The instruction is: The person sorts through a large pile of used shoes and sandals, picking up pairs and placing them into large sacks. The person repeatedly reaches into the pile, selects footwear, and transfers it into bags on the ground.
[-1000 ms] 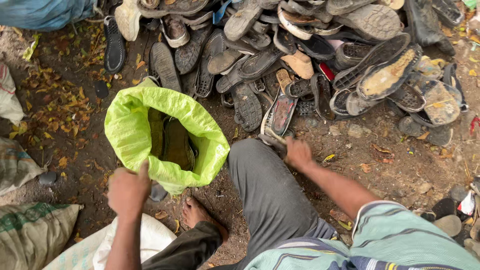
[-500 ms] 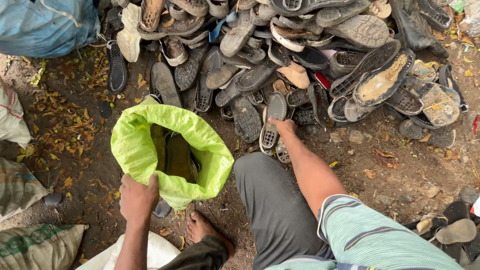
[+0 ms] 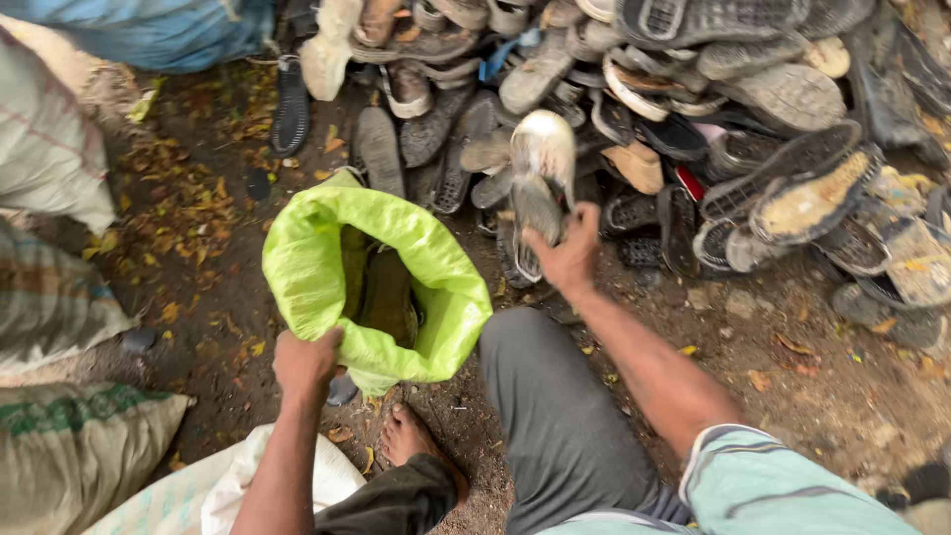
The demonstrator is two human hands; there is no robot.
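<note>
Right hand (image 3: 573, 260) grips a worn whitish rubber-soled shoe (image 3: 540, 188) above the shoe pile (image 3: 753, 119); left hand (image 3: 305, 362) pinches the lime-green plastic sack (image 3: 327, 248) rim. Loose grip could drop the shoe, or the mouth may sag shut.

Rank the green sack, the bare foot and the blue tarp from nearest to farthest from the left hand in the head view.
1. Green sack: the left hand grips its near rim.
2. Bare foot: just right of the hand, lower in the view.
3. Blue tarp: far off at the top left corner.
</note>
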